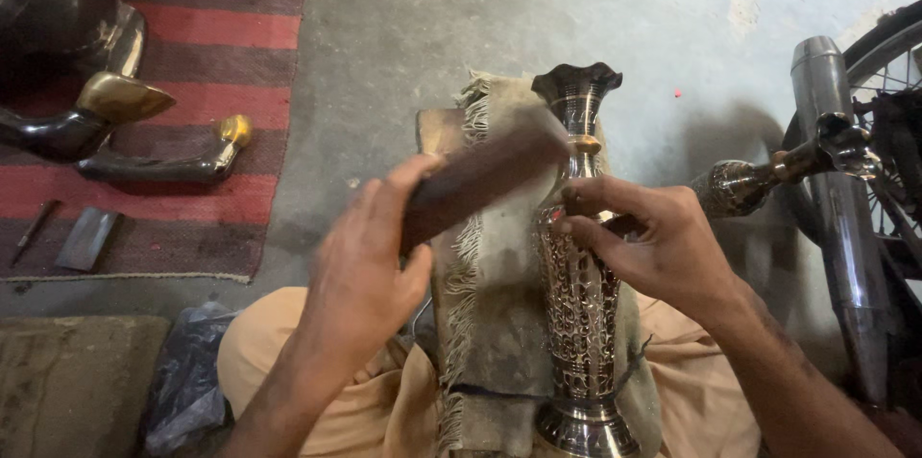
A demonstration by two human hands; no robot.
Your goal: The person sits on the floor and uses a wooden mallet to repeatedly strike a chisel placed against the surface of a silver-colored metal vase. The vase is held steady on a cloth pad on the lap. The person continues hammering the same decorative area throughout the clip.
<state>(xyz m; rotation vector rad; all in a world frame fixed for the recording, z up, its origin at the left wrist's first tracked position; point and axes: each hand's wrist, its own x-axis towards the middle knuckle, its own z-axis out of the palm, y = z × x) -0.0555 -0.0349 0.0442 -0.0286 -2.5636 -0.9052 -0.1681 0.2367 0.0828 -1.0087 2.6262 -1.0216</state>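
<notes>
A tall engraved metal vase [579, 324] with a fluted dark rim lies lengthwise on a frayed cloth [499, 304] over my lap. My left hand [370, 271] grips a dark wooden mallet [485, 175], blurred, its far end close to the vase's neck. My right hand [648, 242] rests against the vase's body with fingers pinched on a small dark tool; its tip is hidden against the metal.
A red striped rug [216, 31] at left carries dark and brass pieces [115, 98] and small flat tools [86, 237]. A motorcycle exhaust pipe [836, 218] and wheel stand at right. A second ornate vase [740, 187] lies beside it. A grey plastic bag [187, 376] sits bottom left.
</notes>
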